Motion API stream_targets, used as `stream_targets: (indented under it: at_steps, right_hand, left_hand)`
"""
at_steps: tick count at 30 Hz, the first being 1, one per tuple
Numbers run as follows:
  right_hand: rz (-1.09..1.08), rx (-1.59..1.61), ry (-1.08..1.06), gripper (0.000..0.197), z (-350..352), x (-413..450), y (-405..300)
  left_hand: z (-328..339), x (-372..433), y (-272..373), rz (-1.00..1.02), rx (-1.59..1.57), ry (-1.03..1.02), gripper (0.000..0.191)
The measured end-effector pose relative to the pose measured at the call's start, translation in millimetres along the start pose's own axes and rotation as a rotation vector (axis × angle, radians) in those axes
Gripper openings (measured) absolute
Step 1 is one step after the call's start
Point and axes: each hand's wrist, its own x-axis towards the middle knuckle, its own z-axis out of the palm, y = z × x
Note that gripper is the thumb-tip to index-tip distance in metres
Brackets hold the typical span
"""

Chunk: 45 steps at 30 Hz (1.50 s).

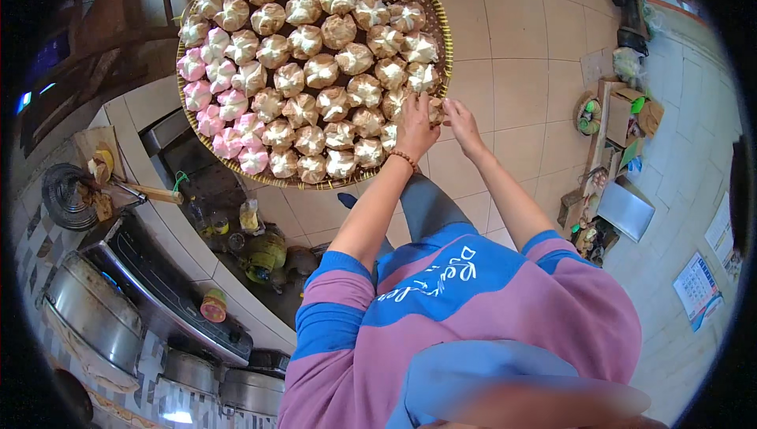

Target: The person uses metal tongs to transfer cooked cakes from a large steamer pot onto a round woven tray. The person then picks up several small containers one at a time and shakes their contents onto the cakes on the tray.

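Observation:
A large round woven tray (447, 44) lies before me, covered with brown steamed buns with split white tops (321, 70). Pink and white buns (220, 75) fill its left part. At the tray's lower right edge, my left hand (419, 127) reaches over the rim, its fingers on a brown bun (435, 111). Close by on the right, my right hand (463, 124) touches or nearly touches that same bun from outside the rim. Whether either hand grips it cannot be told. A beaded bracelet circles my left wrist.
At lower left stand a gas stove (171, 293), a large metal pot (97, 305) and a pink and green cup (213, 305). A wooden chair (118, 9) is at upper left. Shelves with boxes (618, 115) line the right wall above the tiled floor (514, 92).

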Motion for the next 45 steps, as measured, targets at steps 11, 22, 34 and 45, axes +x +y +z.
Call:
stream_targets:
  at_steps: [11, 22, 34, 45]
  right_hand:
    - [-0.269, -0.524, 0.116, 0.036, 26.8, -7.6, -4.8]
    - [-0.396, -0.550, 0.260, 0.030, 30.6, -0.5, 9.1]
    - [-0.400, -0.783, 0.065, 0.038, -9.1, 8.9, 21.5]
    - [-0.998, -1.103, -0.746, 0.027, 202.2, -246.1, 50.2]
  left_hand:
    - [-12.8, -20.0, -12.3, 0.111, -0.109, 0.093, 0.062]
    - [-48.6, -62.3, -30.0, 0.006, -0.174, 0.211, 0.058]
    - [-88.3, -302.4, -78.5, -0.458, -0.251, 0.657, 0.050]
    - [-16.3, -684.9, -107.9, -0.928, -0.090, 1.517, 0.055]
